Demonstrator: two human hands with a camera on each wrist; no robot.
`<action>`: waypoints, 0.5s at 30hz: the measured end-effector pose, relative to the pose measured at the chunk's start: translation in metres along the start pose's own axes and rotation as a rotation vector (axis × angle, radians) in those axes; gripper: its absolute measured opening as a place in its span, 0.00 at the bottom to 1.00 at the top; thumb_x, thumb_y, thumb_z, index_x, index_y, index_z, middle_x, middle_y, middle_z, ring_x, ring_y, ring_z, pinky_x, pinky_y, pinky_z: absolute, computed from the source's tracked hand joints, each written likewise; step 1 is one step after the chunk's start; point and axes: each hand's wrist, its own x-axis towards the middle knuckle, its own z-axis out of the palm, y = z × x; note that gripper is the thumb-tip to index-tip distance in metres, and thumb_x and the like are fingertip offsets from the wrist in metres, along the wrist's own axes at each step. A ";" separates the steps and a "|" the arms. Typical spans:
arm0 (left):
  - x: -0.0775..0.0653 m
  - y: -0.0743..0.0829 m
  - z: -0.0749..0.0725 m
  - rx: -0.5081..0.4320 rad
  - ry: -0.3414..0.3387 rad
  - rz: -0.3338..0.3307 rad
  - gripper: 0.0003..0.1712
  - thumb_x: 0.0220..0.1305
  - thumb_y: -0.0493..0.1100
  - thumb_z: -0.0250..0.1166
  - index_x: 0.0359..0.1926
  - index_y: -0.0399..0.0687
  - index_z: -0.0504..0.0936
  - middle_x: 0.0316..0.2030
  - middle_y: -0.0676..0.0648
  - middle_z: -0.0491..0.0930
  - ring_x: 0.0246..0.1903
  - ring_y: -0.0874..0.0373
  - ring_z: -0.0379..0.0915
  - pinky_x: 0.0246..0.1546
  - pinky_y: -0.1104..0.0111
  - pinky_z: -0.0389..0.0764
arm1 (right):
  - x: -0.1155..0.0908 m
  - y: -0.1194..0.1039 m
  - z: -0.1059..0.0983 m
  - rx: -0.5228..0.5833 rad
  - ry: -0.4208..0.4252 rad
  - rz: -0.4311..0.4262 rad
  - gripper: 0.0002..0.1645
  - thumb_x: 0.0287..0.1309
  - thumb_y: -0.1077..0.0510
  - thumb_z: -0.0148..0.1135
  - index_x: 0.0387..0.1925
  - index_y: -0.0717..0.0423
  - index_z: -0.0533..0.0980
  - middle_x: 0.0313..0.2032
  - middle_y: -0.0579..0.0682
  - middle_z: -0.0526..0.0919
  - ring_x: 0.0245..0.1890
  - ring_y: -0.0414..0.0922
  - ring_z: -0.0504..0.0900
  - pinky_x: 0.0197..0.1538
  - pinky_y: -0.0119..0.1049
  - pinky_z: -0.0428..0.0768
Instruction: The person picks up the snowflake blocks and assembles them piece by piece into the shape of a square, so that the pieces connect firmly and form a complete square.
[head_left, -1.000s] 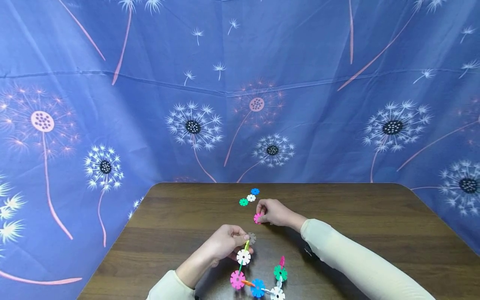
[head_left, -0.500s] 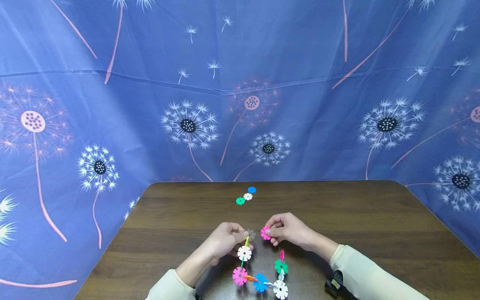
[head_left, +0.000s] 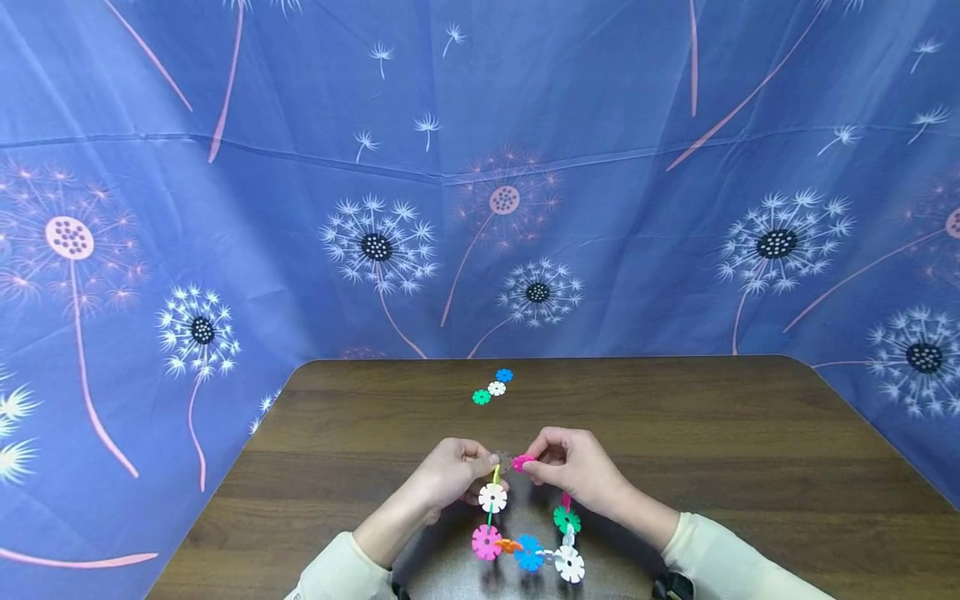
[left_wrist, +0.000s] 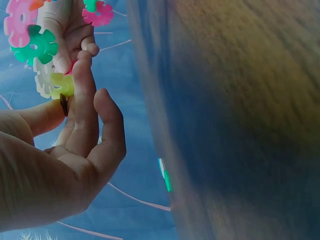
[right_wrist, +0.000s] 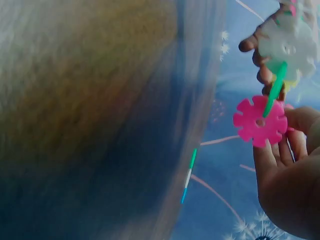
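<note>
– R grip (head_left: 581,467)?
– Finger-thumb pinch on pink disc (head_left: 519,462), approx. edge-on.
– L grip (head_left: 453,475)?
– Pinches brownish disc (head_left: 506,460), end of chain (head_left: 524,559), immed. L of pink; contact? Can't tell.
– Chain's remainder?
– Curves twd. person, betw. forearms. Loose discs (head_left: 492,388): far side, desk (head_left: 360,417).

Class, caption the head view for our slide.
Right grip holds a pink disc beside the disc chain in the left grip.

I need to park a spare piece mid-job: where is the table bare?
The table is bare from the right hand to its right edge, and from the left hand to its left edge. It is crowded between the hands and on their near side, with the linked discs, and near the far edge, around three loose discs.
</note>
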 end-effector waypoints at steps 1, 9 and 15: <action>0.000 0.000 0.000 0.003 0.005 -0.001 0.12 0.72 0.41 0.61 0.32 0.37 0.80 0.30 0.37 0.87 0.22 0.63 0.80 0.24 0.71 0.77 | 0.000 -0.001 0.001 -0.013 0.011 -0.003 0.06 0.61 0.60 0.72 0.34 0.59 0.82 0.29 0.57 0.86 0.28 0.54 0.86 0.32 0.41 0.85; -0.001 0.001 0.000 0.031 0.032 0.008 0.13 0.71 0.41 0.61 0.32 0.35 0.80 0.30 0.36 0.87 0.22 0.62 0.80 0.24 0.69 0.78 | -0.002 0.000 0.005 -0.089 0.058 -0.045 0.05 0.60 0.60 0.72 0.32 0.53 0.82 0.30 0.47 0.86 0.27 0.44 0.85 0.32 0.34 0.83; 0.000 0.001 0.001 0.039 0.029 0.016 0.13 0.71 0.41 0.62 0.32 0.35 0.80 0.30 0.37 0.87 0.21 0.62 0.79 0.24 0.69 0.78 | -0.001 0.003 0.005 -0.078 0.054 -0.071 0.04 0.61 0.63 0.71 0.32 0.56 0.82 0.31 0.48 0.86 0.27 0.41 0.84 0.32 0.33 0.83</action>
